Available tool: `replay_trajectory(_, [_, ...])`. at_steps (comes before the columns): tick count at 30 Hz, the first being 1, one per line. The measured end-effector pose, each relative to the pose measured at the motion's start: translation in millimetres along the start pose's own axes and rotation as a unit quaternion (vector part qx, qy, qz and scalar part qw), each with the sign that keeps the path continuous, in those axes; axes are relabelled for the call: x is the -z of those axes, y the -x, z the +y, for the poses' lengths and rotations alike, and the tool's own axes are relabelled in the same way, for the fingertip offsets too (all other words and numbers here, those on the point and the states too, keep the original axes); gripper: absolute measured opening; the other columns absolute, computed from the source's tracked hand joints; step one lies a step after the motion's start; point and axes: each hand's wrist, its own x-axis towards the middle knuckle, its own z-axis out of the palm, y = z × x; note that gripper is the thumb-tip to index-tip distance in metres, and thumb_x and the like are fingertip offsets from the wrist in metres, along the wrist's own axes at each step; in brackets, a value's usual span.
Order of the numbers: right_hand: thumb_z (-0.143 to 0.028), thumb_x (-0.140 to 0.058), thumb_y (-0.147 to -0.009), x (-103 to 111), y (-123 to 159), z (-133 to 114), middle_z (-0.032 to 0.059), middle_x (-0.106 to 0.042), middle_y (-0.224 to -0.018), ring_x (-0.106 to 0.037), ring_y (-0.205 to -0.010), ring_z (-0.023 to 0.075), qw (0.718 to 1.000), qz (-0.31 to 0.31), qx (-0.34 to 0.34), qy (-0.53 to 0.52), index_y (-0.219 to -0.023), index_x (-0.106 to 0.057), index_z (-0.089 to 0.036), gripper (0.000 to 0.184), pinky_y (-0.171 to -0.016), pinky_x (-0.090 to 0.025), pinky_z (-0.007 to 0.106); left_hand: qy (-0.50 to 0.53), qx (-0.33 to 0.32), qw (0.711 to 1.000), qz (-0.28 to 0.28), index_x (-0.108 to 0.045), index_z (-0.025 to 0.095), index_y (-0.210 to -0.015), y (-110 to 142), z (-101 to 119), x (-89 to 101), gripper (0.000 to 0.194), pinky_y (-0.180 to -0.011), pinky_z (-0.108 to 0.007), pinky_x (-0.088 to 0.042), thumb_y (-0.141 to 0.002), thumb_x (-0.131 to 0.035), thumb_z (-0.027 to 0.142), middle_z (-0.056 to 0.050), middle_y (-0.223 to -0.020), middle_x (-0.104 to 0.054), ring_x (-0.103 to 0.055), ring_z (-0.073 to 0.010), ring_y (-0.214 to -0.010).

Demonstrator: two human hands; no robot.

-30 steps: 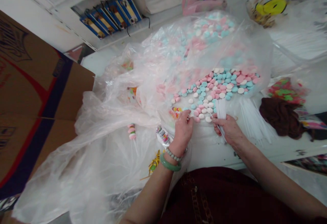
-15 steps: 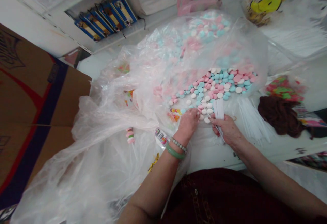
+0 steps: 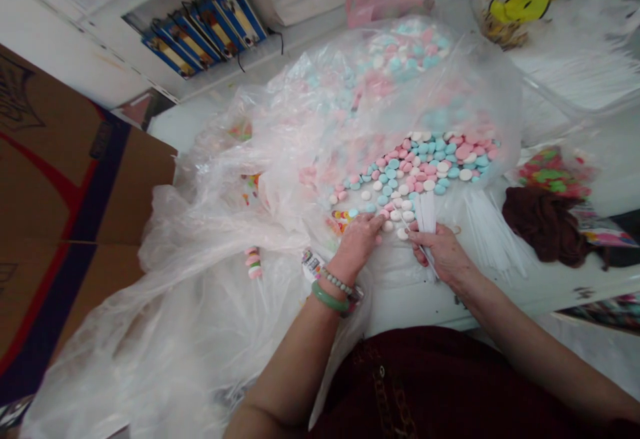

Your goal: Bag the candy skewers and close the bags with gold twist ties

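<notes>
My left hand [image 3: 356, 244], with a bead bracelet and a green bangle at the wrist, is at the near edge of a pile of pink, blue and white round candies [image 3: 425, 171]. Its fingers are closed, and a pink candy [image 3: 379, 240] shows at their tips. My right hand [image 3: 443, 252] grips a bundle of flat white sticks [image 3: 427, 213]. One thin stick points out from its thumb and finger toward the candies, its far end hard to make out. Loose white candies [image 3: 402, 233] lie between the two hands.
A large clear plastic bag [image 3: 200, 279] covers the left side and hangs over the edge. Candy on a stick [image 3: 253, 263] lies on it. More white sticks [image 3: 495, 239], a brown cloth [image 3: 545, 229] and bagged gummies [image 3: 555, 172] sit right. A cardboard box [image 3: 75, 212] stands left.
My left hand has shifted slightly left and toward me, and a pink candy now shows by its fingertips. The right hand stays nearly in place with the sticks.
</notes>
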Motion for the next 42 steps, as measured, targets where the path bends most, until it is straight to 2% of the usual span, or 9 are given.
replay_trajectory(2, [-0.030, -0.071, -0.062, 0, 3, 0, -0.0073, -0.050, -0.049, -0.039, -0.033, 0.0070, 1.000, -0.013, 0.002, 0.019, -0.079, -0.056, -0.017, 0.026, -0.031, -0.023, 0.020, 0.074, 0.050, 0.994, 0.057, -0.069, 0.024, -0.108, -1, 1, 2.7, 0.034, -0.087, -0.034, -0.044, -0.078, -0.061, 0.009, -0.005, -0.091, -0.063, -0.056, -0.0207, -0.091])
replay_trajectory(4, [-0.029, -0.068, -0.064, 0, 8, -2, -0.0067, -0.052, -0.052, -0.040, -0.034, 0.0072, 0.998, -0.026, 0.007, 0.060, -0.082, -0.057, -0.017, 0.024, -0.032, -0.024, 0.020, 0.218, 0.123, 0.962, 0.112, -0.070, 0.021, -0.104, 1, 5, 7.4, 0.027, -0.079, -0.032, -0.048, -0.080, -0.061, 0.013, -0.003, -0.081, -0.062, -0.058, -0.0178, -0.080])
replay_trajectory(9, [-0.027, -0.059, -0.068, -11, 20, -6, -0.0058, -0.053, -0.054, -0.043, -0.039, 0.0096, 0.966, -0.070, 0.032, 0.247, -0.087, -0.063, -0.019, 0.021, -0.040, -0.033, 0.023, 0.627, 0.223, 0.743, 0.073, -0.067, 0.014, -0.103, 19, 9, 25.5, 0.030, -0.059, -0.023, -0.050, -0.074, -0.071, 0.020, 0.001, -0.070, -0.060, -0.056, -0.0098, -0.059])
replay_trajectory(12, [-0.028, -0.056, -0.071, -22, 24, -3, -0.0039, -0.054, -0.057, -0.049, -0.051, 0.0121, 0.927, -0.071, 0.112, 0.350, -0.079, -0.066, -0.021, 0.015, -0.050, -0.037, 0.024, 0.696, 0.236, 0.674, 0.076, -0.067, 0.012, -0.100, 34, 8, 30.6, 0.029, -0.059, -0.019, -0.051, -0.072, -0.073, 0.015, -0.001, -0.075, -0.063, -0.057, -0.0074, -0.059])
replay_trajectory(15, [-0.029, -0.054, -0.073, -27, 26, 4, -0.0023, -0.058, -0.062, -0.053, -0.061, 0.0144, 0.902, -0.078, 0.153, 0.396, -0.077, -0.068, -0.022, 0.016, -0.058, -0.039, 0.024, 0.718, 0.246, 0.645, 0.089, -0.067, 0.010, -0.101, 45, 6, 30.3, 0.027, -0.058, -0.017, -0.050, -0.075, -0.072, 0.014, -0.002, -0.076, -0.063, -0.057, -0.0062, -0.059])
replay_trajectory(20, [-0.031, -0.054, -0.074, -25, 29, 12, -0.0029, -0.057, -0.059, -0.050, -0.056, 0.0137, 0.912, -0.085, 0.102, 0.388, -0.078, -0.069, -0.022, 0.018, -0.054, -0.037, 0.024, 0.744, 0.259, 0.606, 0.114, -0.066, 0.010, -0.096, 51, 0, 28.2, 0.022, -0.056, -0.016, -0.050, -0.076, -0.071, 0.012, -0.001, -0.074, -0.063, -0.057, -0.0059, -0.058])
replay_trajectory(30, [-0.031, -0.055, -0.072, -22, 25, 16, -0.0031, -0.057, -0.056, -0.051, -0.055, 0.0140, 0.909, -0.071, 0.097, 0.400, -0.077, -0.068, -0.021, 0.017, -0.054, -0.036, 0.024, 0.748, 0.263, 0.597, 0.120, -0.067, 0.010, -0.095, 50, -3, 24.1, 0.018, -0.058, -0.018, -0.054, -0.081, -0.068, 0.020, -0.003, -0.076, -0.065, -0.060, -0.0074, -0.059])
replay_trajectory(35, [-0.030, -0.055, -0.071, -22, 24, 18, -0.0040, -0.056, -0.055, -0.050, -0.054, 0.0136, 0.911, -0.085, 0.097, 0.392, -0.073, -0.066, -0.021, 0.014, -0.054, -0.037, 0.024, 0.756, 0.248, 0.601, 0.076, -0.065, 0.012, -0.092, 51, -2, 21.3, 0.017, -0.056, -0.016, -0.052, -0.077, -0.072, 0.016, -0.004, -0.081, -0.066, -0.059, -0.0057, -0.059])
replay_trajectory(42, [-0.031, -0.056, -0.071, -21, 25, 16, -0.0037, -0.056, -0.055, -0.049, -0.051, 0.0132, 0.919, -0.089, 0.079, 0.376, -0.074, -0.066, -0.021, 0.015, -0.051, -0.036, 0.024, 0.783, 0.261, 0.553, 0.115, -0.063, 0.014, -0.093, 47, -5, 10.6, 0.017, -0.049, -0.013, -0.046, -0.077, -0.070, 0.016, 0.001, -0.071, -0.059, -0.052, -0.0041, -0.053])
